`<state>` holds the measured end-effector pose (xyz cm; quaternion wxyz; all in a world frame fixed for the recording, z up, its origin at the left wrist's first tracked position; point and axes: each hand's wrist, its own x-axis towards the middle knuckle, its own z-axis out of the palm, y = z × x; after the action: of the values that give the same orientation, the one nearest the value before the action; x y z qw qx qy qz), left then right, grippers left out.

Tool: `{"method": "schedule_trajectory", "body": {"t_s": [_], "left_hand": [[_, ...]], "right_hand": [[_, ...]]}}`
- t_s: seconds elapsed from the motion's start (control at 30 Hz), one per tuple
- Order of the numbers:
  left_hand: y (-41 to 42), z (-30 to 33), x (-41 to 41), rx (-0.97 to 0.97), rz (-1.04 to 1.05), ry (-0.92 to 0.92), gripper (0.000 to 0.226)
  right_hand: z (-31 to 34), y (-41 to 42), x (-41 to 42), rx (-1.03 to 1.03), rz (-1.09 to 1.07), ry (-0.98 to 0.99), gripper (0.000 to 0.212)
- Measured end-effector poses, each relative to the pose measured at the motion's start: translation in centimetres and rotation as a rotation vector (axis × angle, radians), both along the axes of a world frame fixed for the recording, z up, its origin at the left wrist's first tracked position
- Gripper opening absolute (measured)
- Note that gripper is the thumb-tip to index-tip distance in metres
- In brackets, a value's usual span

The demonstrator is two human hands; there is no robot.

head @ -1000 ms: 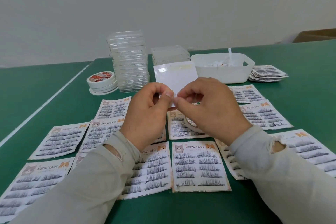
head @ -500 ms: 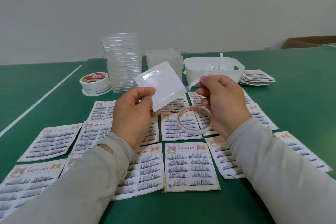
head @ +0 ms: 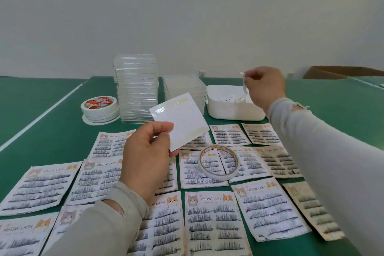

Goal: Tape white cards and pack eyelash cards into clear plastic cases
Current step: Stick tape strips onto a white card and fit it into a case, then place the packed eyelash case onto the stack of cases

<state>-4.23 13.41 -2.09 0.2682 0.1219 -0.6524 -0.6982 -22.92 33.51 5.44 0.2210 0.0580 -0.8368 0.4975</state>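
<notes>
Card [head: 182,117], white, pinched in left hand [head: 145,160]; right hand [head: 264,87] pinches backing strip [head: 244,84] over bin [head: 234,106].

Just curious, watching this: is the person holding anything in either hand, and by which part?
The left hand pinches the white card by its lower left corner. The right hand pinches a thin white strip near its top, above the white bin.

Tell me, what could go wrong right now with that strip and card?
The right hand pinches a peeled paper strip above the white bin; it might cling to the fingers or miss the bin. The left hand holds the white card by one corner, tilted; its exposed tape could snag a lash card or the tape ring below.
</notes>
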Motion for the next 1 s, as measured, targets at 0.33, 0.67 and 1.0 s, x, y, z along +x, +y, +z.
{"method": "schedule_trajectory", "body": {"t_s": [0.33,0.67,1.0], "left_hand": [[0.0,0.8,0.4,0.139,-0.049,-0.051,0.023],[3.8,4.6,0.8,0.605,-0.529,-0.181,0.014],[0.1,9.2,-4.8,-1.194,0.086,-0.116,0.015]], "right_hand": [[-1.2,0.4,6.9,-0.252,0.195,-0.155,0.013],[-4.1,-3.1,14.7,-0.913,0.912,-0.841,0.033],[-5.4,0.7,10.7,-1.335,0.407,-0.591,0.017]]}}
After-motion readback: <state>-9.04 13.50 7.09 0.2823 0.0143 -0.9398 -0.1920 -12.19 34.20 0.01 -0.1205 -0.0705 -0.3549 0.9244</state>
